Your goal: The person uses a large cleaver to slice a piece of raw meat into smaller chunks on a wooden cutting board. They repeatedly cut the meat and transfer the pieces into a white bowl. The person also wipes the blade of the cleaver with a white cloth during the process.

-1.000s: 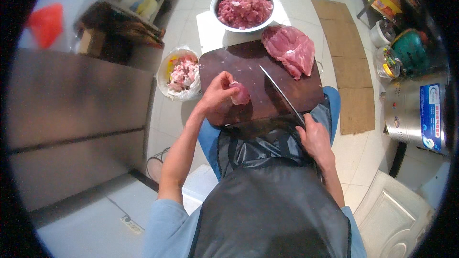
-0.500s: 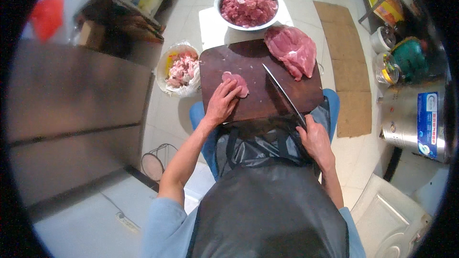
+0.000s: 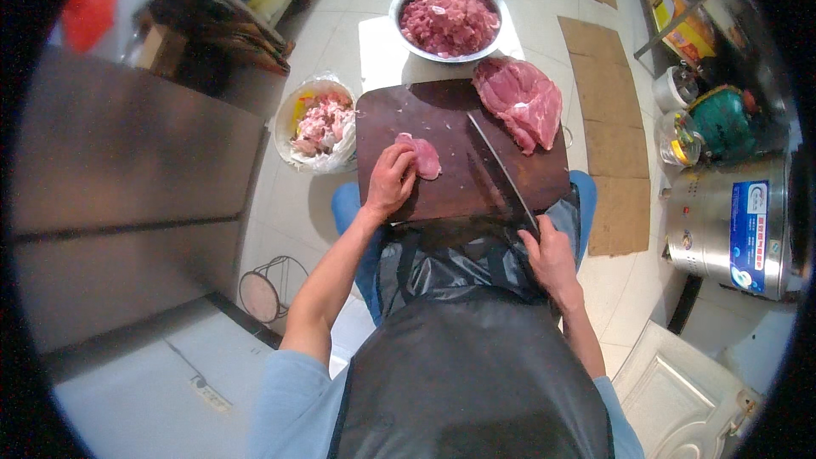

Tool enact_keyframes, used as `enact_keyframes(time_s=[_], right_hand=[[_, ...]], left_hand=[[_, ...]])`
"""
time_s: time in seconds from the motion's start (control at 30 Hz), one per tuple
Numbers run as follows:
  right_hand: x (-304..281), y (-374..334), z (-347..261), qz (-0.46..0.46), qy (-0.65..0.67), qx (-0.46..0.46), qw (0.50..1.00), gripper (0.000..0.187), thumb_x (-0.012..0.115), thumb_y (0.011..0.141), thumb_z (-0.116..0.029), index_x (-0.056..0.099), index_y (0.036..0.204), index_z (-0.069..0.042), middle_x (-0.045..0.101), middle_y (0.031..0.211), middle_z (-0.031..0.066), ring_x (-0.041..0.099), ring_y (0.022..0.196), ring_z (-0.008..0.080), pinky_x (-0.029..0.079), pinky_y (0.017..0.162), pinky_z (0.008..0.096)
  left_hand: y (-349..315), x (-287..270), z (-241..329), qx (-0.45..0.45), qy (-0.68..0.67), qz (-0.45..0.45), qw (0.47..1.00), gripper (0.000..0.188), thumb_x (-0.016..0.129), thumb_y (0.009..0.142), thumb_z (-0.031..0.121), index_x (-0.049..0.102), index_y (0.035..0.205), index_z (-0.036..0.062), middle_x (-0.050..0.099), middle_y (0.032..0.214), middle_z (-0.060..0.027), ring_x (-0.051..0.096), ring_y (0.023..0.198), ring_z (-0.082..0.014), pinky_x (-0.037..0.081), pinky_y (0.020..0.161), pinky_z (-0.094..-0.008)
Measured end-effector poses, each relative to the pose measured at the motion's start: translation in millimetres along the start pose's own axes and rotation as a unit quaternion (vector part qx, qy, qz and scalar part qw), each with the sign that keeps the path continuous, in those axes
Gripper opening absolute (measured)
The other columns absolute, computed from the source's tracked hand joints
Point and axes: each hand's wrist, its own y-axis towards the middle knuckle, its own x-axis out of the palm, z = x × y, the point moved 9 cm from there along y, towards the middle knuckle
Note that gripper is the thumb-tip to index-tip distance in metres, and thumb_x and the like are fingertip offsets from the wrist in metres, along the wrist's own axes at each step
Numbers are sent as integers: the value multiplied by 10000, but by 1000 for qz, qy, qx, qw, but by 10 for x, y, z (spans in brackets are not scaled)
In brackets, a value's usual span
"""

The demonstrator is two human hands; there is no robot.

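A small pink piece of meat point(image 3: 427, 158) lies on the left part of the dark brown cutting board point(image 3: 459, 195). My left hand point(image 3: 393, 180) has its fingers curled over the left edge of that piece, gripping it. In my right hand point(image 3: 551, 257), at the board's near right edge, is the handle of a long knife point(image 3: 501, 161). Its blade slants up and left across the board, apart from the small piece. A large chunk of raw meat point(image 3: 523, 102) rests at the far right corner, close to the knife tip.
Beyond the board, a metal bowl point(image 3: 397, 13) heaped with cut meat stands on a white surface. To the left is a lined bucket point(image 3: 285, 140) of pale scraps. Flattened cardboard point(image 3: 619, 144) covers floor on the right, beside a steel drum-shaped appliance point(image 3: 705, 221).
My left fingers have gone from lying flat on the small piece to curling around its left edge. The knife stays in my right hand, nearly unmoved. The whole view has shifted slightly.
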Motion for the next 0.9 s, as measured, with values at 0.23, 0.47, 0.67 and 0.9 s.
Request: enact_keyframes(time_s=[0.23,0.47,0.67,0.9], right_hand=[[558,321,-319,-37,-9,-79,996,333,680,1009,-278,550,1125,6,691,802,297,687,772,513,538,659,588],[704,395,-482,-59,-52,-115,990,335,676,1011,-294,546,1108,-1,701,826,269,699,762,489,562,651,561],[581,336,-505,-72,-75,-143,984,323,679,1007,-290,535,1084,-11,710,853,252,708,754,472,573,640,544],[712,600,-510,-106,-100,-141,979,325,684,1004,-289,526,1049,-8,709,851,258,709,758,467,575,637,546]], left_hand=[[11,48,-23,3,32,-19,999,292,723,843,25,669,1130,25,627,1287,-157,584,1221,-389,493,1043,-470],[-19,104,-80,-8,85,-26,996,337,727,836,63,683,1169,36,595,1401,-189,556,1252,-420,490,1057,-492],[-27,79,-96,-30,59,-21,998,372,732,839,68,687,1207,46,589,1427,-152,552,1278,-409,495,1073,-476],[34,63,-76,-45,33,-6,998,341,758,819,81,712,1157,56,611,1419,-135,571,1286,-376,505,1069,-467]])
